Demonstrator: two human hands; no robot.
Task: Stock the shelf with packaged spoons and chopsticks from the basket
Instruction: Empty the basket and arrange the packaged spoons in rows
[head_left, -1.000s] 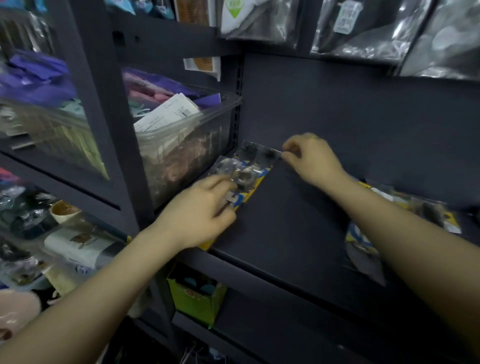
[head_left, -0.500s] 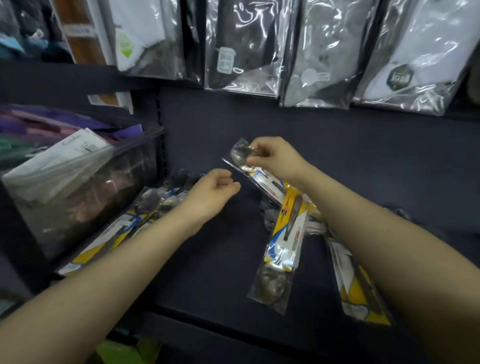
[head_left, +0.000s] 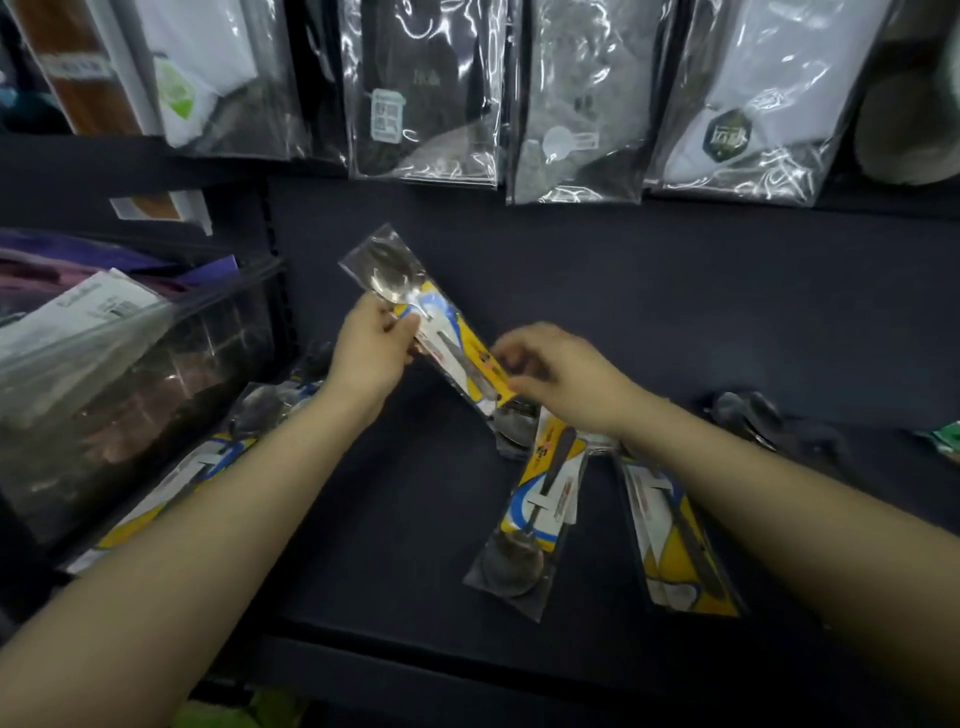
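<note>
Dark shelf (head_left: 395, 530) with bagged goods (head_left: 426, 88) hanging above and a clear bin (head_left: 130, 374) at its left edge. Both hands were raised over the shelf's middle: left hand (head_left: 371, 351) gripped a packaged spoon (head_left: 441, 332) near its bowl end, right hand (head_left: 558, 376) pinched its lower end. Clear sleeve, yellow-blue card, tilted. Other spoon packs (head_left: 540, 514) lay near the front edge.

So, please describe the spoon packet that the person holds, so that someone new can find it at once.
Look at the dark shelf below the row of hanging clear bags. Above its middle, the left hand and the right hand hold one spoon packet slantwise, bowl end up and to the left. It alone is lifted; the other yellow-carded packets lie flat on the shelf.
</note>
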